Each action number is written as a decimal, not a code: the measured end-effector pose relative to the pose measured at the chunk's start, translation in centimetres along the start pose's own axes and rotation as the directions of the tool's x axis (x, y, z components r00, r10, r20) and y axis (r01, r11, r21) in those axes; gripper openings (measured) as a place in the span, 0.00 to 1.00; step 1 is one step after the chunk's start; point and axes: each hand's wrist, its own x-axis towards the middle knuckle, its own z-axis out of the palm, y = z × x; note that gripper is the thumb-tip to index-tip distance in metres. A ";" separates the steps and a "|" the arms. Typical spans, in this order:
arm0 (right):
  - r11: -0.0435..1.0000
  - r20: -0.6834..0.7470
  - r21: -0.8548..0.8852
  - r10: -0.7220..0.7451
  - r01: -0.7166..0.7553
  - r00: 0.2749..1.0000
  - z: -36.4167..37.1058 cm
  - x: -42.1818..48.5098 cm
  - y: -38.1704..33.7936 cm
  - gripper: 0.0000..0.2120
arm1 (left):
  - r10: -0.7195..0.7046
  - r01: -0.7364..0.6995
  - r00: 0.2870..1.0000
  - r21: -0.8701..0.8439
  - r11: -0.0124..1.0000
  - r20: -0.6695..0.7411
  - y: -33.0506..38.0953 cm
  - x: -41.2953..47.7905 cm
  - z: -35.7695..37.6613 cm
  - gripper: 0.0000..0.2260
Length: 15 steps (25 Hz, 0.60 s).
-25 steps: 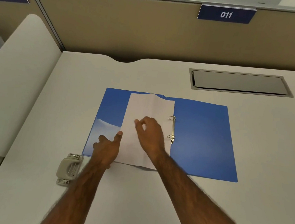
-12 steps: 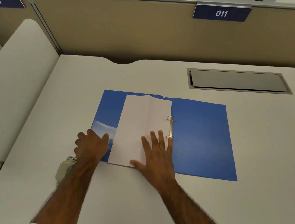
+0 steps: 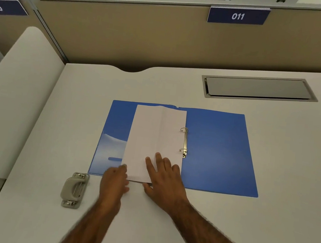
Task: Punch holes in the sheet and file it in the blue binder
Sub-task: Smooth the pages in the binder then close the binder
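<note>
Right hand [image 3: 166,179] is pressing the sheet [image 3: 154,136], fingers [image 3: 159,161] straight. Left hand [image 3: 115,178], grip unclear, is now reaching its corner, seemingly finishing filing.

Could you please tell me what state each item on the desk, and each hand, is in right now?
blue binder, open flat on the desk.
sheet, lying on the binder's left half, creased lengthwise.
binder rings, look closed, at the sheet's right edge.
hole punch, on the desk, untouched.
cable hatch, lid down.
right hand, flat, fingers spread, pressing the sheet's near end.
left hand, blurred, at the sheet's near left corner; grip unclear.
</note>
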 end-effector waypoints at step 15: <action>0.919 -0.360 0.350 0.313 -0.184 0.879 -3.3 -2.8 0.3 0.19 | -0.192 0.254 0.966 -0.482 0.839 0.175 -3.0 -2.7 2.6 0.11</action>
